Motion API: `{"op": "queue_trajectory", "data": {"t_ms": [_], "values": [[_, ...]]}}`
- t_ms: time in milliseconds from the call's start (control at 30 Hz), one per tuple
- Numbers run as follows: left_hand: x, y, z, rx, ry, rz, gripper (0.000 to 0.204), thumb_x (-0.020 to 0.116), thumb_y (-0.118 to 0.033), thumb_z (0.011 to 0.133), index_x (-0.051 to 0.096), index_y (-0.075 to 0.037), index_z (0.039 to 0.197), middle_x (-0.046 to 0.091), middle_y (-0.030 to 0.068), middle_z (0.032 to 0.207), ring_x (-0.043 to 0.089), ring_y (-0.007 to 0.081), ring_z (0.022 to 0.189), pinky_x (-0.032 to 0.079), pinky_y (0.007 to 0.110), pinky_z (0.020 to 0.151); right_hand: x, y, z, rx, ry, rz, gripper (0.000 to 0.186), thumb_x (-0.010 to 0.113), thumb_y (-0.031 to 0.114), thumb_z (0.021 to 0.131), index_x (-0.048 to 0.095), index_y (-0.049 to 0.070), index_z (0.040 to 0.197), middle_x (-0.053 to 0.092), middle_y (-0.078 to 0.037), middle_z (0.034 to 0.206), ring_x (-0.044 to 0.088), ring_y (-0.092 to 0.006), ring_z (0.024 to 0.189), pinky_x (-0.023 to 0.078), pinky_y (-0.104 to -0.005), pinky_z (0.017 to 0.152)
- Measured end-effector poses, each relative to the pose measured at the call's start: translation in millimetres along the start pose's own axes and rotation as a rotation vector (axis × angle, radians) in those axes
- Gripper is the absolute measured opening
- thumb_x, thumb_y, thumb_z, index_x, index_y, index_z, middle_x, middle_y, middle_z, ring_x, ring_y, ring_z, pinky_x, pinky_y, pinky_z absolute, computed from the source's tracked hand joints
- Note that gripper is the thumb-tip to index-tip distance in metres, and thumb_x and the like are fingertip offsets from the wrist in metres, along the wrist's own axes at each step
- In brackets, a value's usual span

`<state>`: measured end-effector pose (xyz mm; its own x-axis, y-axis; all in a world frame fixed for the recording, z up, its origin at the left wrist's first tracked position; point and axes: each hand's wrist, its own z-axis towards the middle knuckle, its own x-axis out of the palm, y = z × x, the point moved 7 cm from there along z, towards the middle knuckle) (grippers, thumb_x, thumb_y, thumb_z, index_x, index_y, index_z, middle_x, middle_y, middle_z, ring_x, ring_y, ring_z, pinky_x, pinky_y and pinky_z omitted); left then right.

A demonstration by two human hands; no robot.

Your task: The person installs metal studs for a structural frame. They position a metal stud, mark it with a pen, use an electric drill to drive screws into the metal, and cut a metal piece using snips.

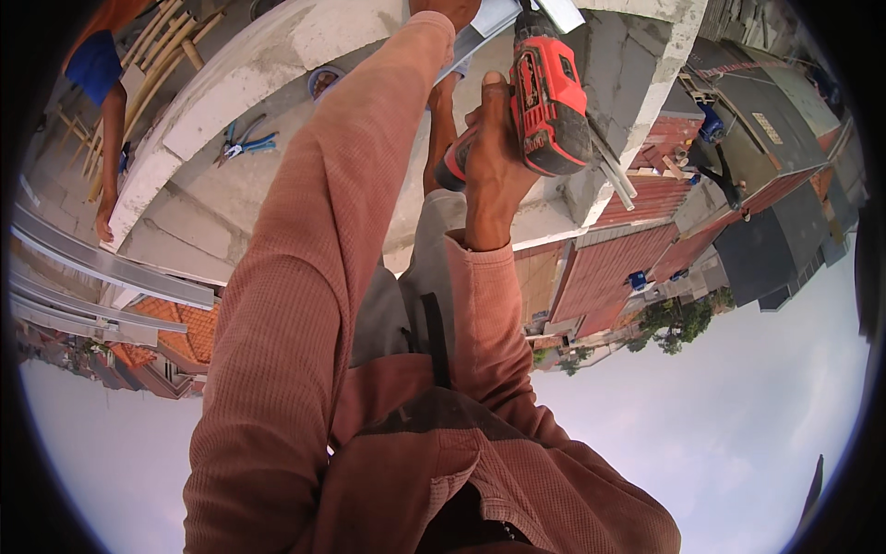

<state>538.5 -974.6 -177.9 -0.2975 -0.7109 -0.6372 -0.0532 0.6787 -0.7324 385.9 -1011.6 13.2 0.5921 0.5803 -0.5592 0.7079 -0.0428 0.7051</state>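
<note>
While the curved concrete wall [277, 51] sweeps round well to the left of the drill [558, 102], the concrete floor [231, 180] spreads between the two, crossed by the long left sleeve [295, 240]. Just right of the drill, a straight wall top [666, 69] makes an edge, with red roofs [614, 268] lying lower beyond it.

Counted from the drill's far left: one co-worker's hand [106, 220] by the wall's end, at least two long metal channels [115, 268], and blue-handled pliers [245, 143], apparently two pairs overlapping. Near the drill's upper left is the left hand [450, 9], cut off by the view, so I cannot tell its grip. One right hand [496, 171] is clamped around the single drill's handle. Thin metal strips [614, 171], at least two, lie just right of the drill's rear.

The drill's handle juts left; its long axis runs nearly upright in view, chuck toward the top edge, rear end low and slightly right.
</note>
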Motion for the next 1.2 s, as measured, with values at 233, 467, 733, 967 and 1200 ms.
{"op": "queue_trajectory", "data": {"t_ms": [233,467,733,967,1200], "values": [[4,4,-1,0.049,0.001,-0.019,0.031,0.051,-0.023,0.103,0.059,0.005,0.112,0.064,0.0340,0.101,0.058,0.0540,0.097,0.045,0.060,0.086,-1,-3,-3,-0.096,-0.074,0.054,0.020,0.075,0.020,0.096,0.064,0.003,0.095,0.059,-0.001,0.067,0.055,-0.0096,0.059,0.045,-0.0269,0.057],[13,10,-7,0.065,-0.011,-0.050,0.027,0.051,-0.021,0.102,0.058,0.004,0.110,0.063,0.0315,0.100,0.056,0.0525,0.096,0.044,0.059,0.085,-4,-13,-15,-0.196,-0.123,-0.099,0.022,0.074,0.021,0.097,0.067,0.004,0.087,0.058,0.001,0.067,0.051,-0.0085,0.060,0.041,-0.0266,0.057],[17,23,-8,0.183,-0.081,-0.097,0.020,0.054,-0.006,0.095,0.059,0.003,0.112,0.062,0.0299,0.105,0.056,0.0509,0.097,0.045,0.058,0.084,-32,-21,-35,-0.279,0.027,-0.230,0.056,0.075,0.019,0.097,0.045,0.001,0.141,0.066,-0.008,0.103,0.063,-0.0122,0.078,0.053,-0.0286,0.069],[-34,-63,-20,0.564,0.002,-0.234,0.037,0.056,-0.013,0.098,0.059,0.001,0.132,0.062,0.0286,0.126,0.056,0.0475,0.119,0.045,0.051,0.102,-93,-67,-51,-0.250,0.119,-0.433,0.073,0.079,0.031,0.093,0.045,-0.001,0.149,0.049,-0.026,0.150,0.059,-0.0363,0.129,0.049,-0.0443,0.107],[-29,-60,-15,0.537,0.065,-0.174,0.038,0.046,-0.030,0.109,0.060,0.002,0.126,0.057,0.0247,0.129,0.054,0.0439,0.123,0.040,0.049,0.108,-93,-186,40,0.097,0.200,-0.415,0.076,0.073,0.025,0.090,0.039,0.011,0.157,0.063,-0.022,0.136,0.065,-0.0373,0.119,0.050,-0.0413,0.101]]}}
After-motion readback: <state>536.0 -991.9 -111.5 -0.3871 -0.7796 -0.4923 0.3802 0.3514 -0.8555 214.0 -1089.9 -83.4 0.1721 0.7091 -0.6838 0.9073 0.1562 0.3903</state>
